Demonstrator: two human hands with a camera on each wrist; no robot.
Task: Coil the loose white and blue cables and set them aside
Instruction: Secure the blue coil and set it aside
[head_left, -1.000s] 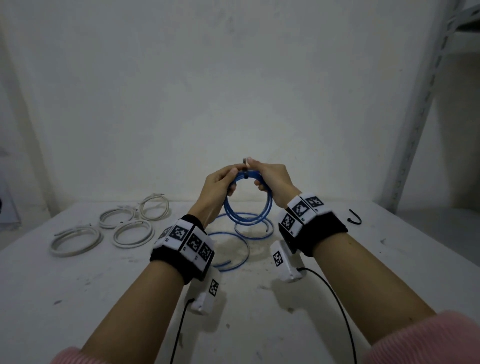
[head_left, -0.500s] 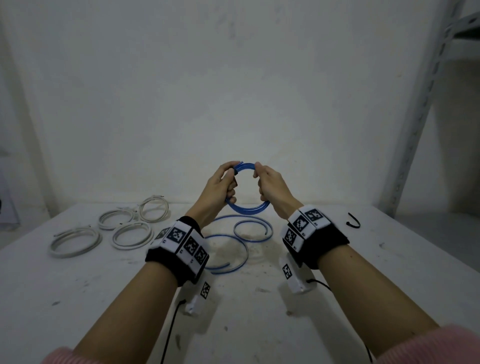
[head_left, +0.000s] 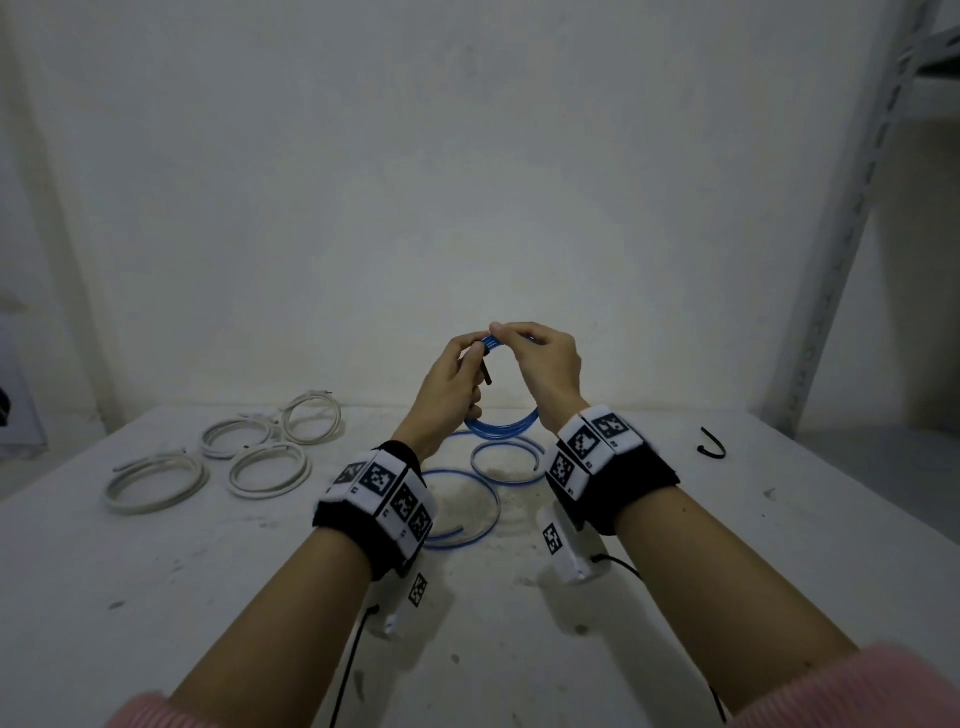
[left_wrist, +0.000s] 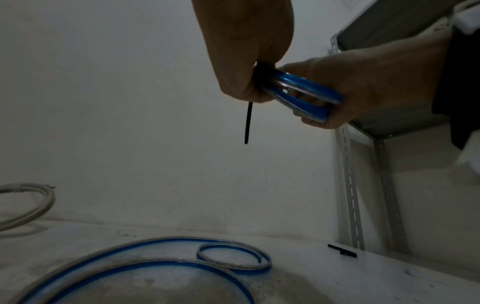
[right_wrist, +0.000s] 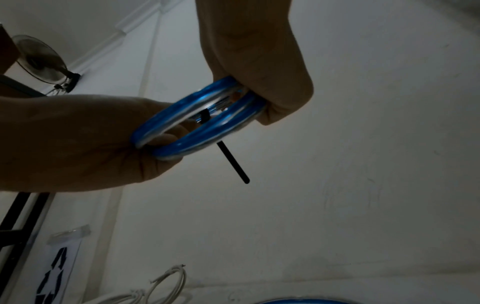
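White counter (head_left: 675, 597) carries four white cable coils (head_left: 156, 480) at ten o'clock. Blue coil (head_left: 501, 423) is raised at twelve: my left hand (head_left: 449, 387) and right hand (head_left: 550, 364), grip narrow, pinch it. Black tie (left_wrist: 248, 123) hangs from it.

A black tie (head_left: 710, 446) lies on the white table (head_left: 779, 545) near a metal shelf post (head_left: 852, 228).
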